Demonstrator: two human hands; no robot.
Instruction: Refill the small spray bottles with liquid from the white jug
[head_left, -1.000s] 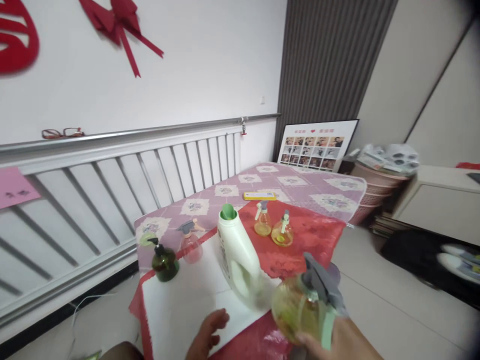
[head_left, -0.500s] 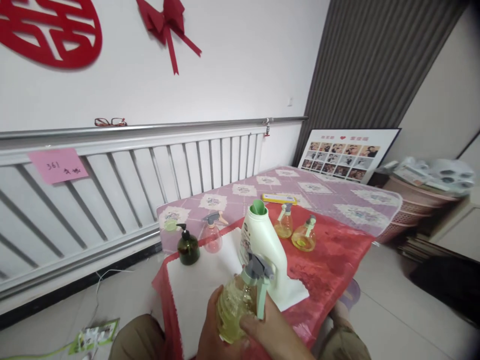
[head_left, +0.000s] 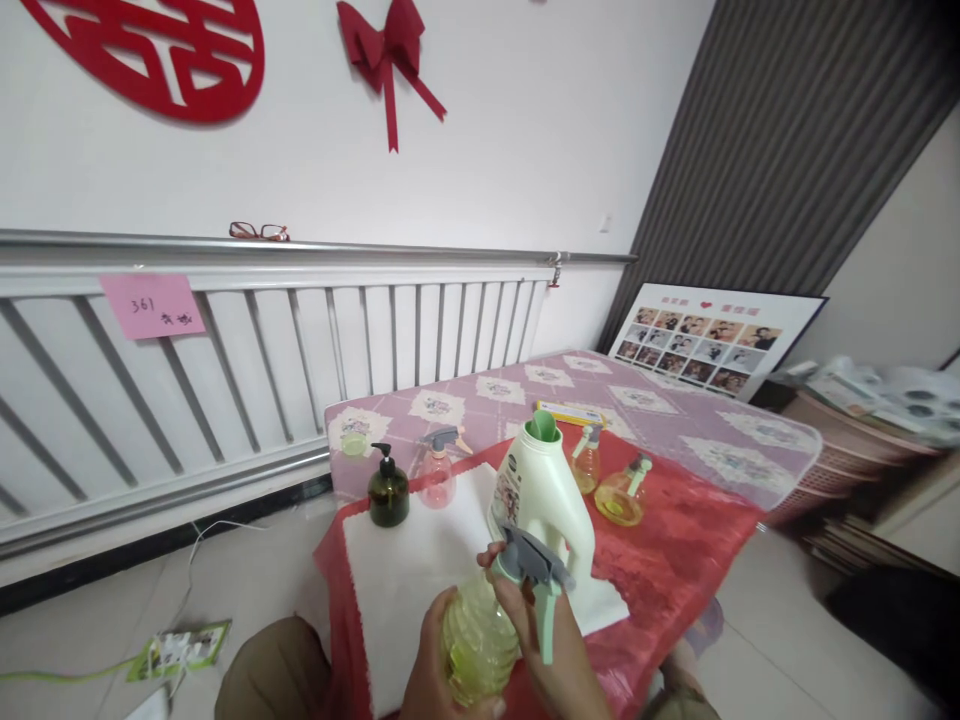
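My left hand point(head_left: 439, 670) wraps round the body of a yellow spray bottle point(head_left: 478, 642) held low in front of me. My right hand point(head_left: 544, 645) grips its neck, just under the grey and green trigger head point(head_left: 534, 570). Both hands are closed on the bottle. Right behind it stands a big white detergent jug point(head_left: 541, 508) with an open green spout, on a white cloth point(head_left: 409, 575) spread over a red cover point(head_left: 675, 560).
On the low table stand a dark green pump bottle point(head_left: 388, 492), a pink spray bottle point(head_left: 437, 478), two small yellow spray bottles point(head_left: 621, 494) and a flat yellow box point(head_left: 570, 413). A white radiator cover point(head_left: 300, 340) runs behind. Glasses point(head_left: 259, 232) lie on its top. A framed photo collage point(head_left: 709, 337) leans at right.
The spray bottle came from my right side to the middle in front of me. My left hand took hold of its body and my right hand shifted up to its neck. The camera turned left.
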